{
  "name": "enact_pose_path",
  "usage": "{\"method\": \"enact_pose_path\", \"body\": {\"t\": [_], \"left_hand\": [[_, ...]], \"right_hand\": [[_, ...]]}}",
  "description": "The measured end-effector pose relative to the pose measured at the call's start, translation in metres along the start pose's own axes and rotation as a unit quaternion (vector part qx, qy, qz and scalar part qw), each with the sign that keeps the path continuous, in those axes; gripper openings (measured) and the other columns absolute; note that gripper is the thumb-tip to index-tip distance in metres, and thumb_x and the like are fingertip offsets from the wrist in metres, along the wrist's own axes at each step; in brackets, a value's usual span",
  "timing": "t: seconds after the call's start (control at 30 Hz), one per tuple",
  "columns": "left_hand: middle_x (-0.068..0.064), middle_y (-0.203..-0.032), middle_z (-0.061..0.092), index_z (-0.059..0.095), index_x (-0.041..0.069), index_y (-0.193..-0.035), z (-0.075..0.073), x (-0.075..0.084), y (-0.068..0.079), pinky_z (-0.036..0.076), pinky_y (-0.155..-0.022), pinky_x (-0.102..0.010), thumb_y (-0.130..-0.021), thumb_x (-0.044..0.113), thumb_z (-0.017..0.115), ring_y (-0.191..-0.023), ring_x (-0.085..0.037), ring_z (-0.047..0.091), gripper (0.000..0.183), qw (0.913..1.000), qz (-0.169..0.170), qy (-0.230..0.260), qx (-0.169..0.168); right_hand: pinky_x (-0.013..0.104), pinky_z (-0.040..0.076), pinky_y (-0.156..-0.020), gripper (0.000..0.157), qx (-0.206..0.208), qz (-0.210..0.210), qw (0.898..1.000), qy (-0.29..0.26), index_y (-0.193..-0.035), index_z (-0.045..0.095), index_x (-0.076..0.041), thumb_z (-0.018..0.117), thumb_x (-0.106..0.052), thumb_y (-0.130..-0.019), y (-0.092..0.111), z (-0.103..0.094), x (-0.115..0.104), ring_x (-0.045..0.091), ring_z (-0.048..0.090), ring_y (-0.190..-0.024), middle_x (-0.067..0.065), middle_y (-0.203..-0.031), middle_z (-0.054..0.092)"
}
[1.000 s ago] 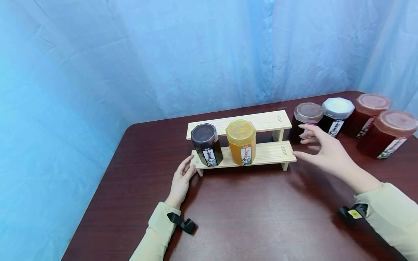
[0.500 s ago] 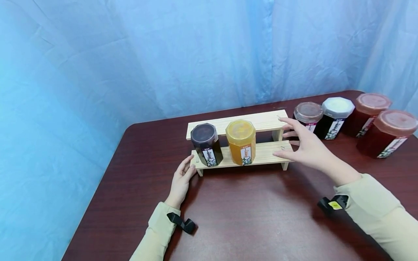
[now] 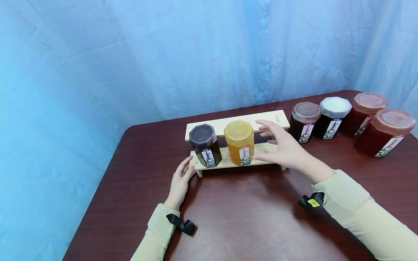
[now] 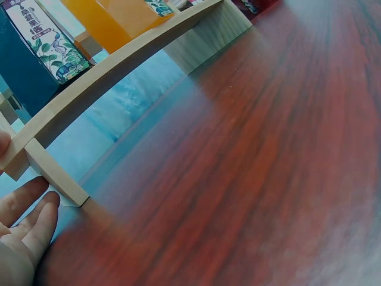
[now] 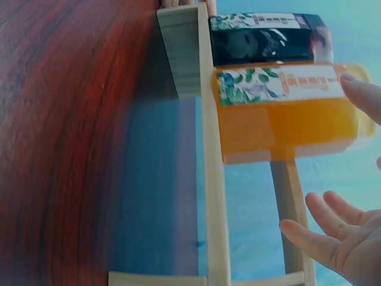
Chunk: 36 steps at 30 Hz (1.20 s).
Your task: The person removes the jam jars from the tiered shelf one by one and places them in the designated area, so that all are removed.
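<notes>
A two-tier wooden rack (image 3: pixel 266 149) stands on the table. On its lower board are a dark jar (image 3: pixel 205 145) at the left and a yellow jar (image 3: pixel 239 143) near the middle, both upright with lids. My left hand (image 3: pixel 179 181) grips the left end of the lower board; in the left wrist view its fingers (image 4: pixel 27 205) lie by the rack's leg. My right hand (image 3: pixel 285 148) is just right of the yellow jar, thumb and fingers spread wide. In the right wrist view the thumb overlaps the jar's lid end, with the other fingers apart from it.
At the right of the table stand a dark jar with a brownish lid (image 3: pixel 305 121), a white-lidded dark jar (image 3: pixel 333 117) and two red jars, one at the back (image 3: pixel 365 112) and one nearer (image 3: pixel 385 132). A blue curtain (image 3: pixel 196 58) hangs behind the table (image 3: pixel 241 214).
My right hand has moved left from beside the right-hand jars, across the rack's right end, to the yellow jar. My left hand keeps its place on the rack.
</notes>
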State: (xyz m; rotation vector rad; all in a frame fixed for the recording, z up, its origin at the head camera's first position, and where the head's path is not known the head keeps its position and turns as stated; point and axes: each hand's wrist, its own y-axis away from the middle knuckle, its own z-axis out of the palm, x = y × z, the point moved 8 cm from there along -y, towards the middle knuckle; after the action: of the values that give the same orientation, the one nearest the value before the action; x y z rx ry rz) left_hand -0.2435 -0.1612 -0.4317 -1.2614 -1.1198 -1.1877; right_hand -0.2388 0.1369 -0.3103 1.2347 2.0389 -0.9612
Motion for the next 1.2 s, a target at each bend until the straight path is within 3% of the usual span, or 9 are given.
{"method": "enact_pose_path", "body": {"t": [0.5, 0.7, 0.93, 1.2], "left_hand": [[-0.019, -0.129, 0.053, 0.041, 0.001, -0.141, 0.0, 0.0, 0.001, 0.046, -0.09, -0.017, -0.098, 0.005, 0.047, -0.102, 0.001, 0.054, 0.043, 1.0, -0.002, -0.002, 0.004], [-0.019, -0.127, 0.055, 0.042, 0.002, -0.14, 0.0, -0.001, 0.0, 0.046, -0.09, -0.017, -0.098, 0.006, 0.048, -0.101, 0.001, 0.055, 0.043, 1.0, 0.002, -0.007, 0.005], [-0.023, -0.134, 0.05, 0.041, 0.001, -0.141, 0.0, 0.0, 0.0, 0.046, -0.092, -0.018, -0.099, 0.008, 0.048, -0.106, 0.002, 0.054, 0.043, 0.9999, 0.003, -0.01, 0.002], [-0.021, -0.133, 0.051, 0.041, 0.001, -0.14, -0.001, 0.0, 0.0, 0.047, -0.092, -0.02, -0.099, 0.011, 0.048, -0.107, 0.001, 0.053, 0.043, 0.9996, 0.007, -0.027, 0.005]], "right_hand": [[0.055, 0.046, -0.094, 0.085, -0.003, -0.035, 0.999, -0.006, -0.142, 0.036, -0.009, 0.083, -0.01, -0.071, -0.005, 0.014, -0.003, 0.035, 0.051, -0.115, 0.018, -0.129, 0.046], [0.058, 0.045, -0.094, 0.091, 0.003, -0.024, 0.999, -0.03, -0.144, 0.03, -0.013, 0.083, -0.008, -0.07, -0.006, 0.023, 0.003, 0.037, 0.052, -0.115, 0.018, -0.13, 0.048], [0.059, 0.044, -0.094, 0.099, 0.031, -0.042, 0.998, -0.036, -0.144, 0.019, -0.013, 0.084, -0.006, -0.069, -0.007, 0.035, 0.005, 0.039, 0.051, -0.114, 0.024, -0.127, 0.05], [0.056, 0.046, -0.093, 0.101, 0.053, -0.039, 0.997, -0.048, -0.143, 0.019, -0.013, 0.084, -0.001, -0.066, -0.008, 0.039, 0.008, 0.042, 0.054, -0.111, 0.026, -0.122, 0.052]]}}
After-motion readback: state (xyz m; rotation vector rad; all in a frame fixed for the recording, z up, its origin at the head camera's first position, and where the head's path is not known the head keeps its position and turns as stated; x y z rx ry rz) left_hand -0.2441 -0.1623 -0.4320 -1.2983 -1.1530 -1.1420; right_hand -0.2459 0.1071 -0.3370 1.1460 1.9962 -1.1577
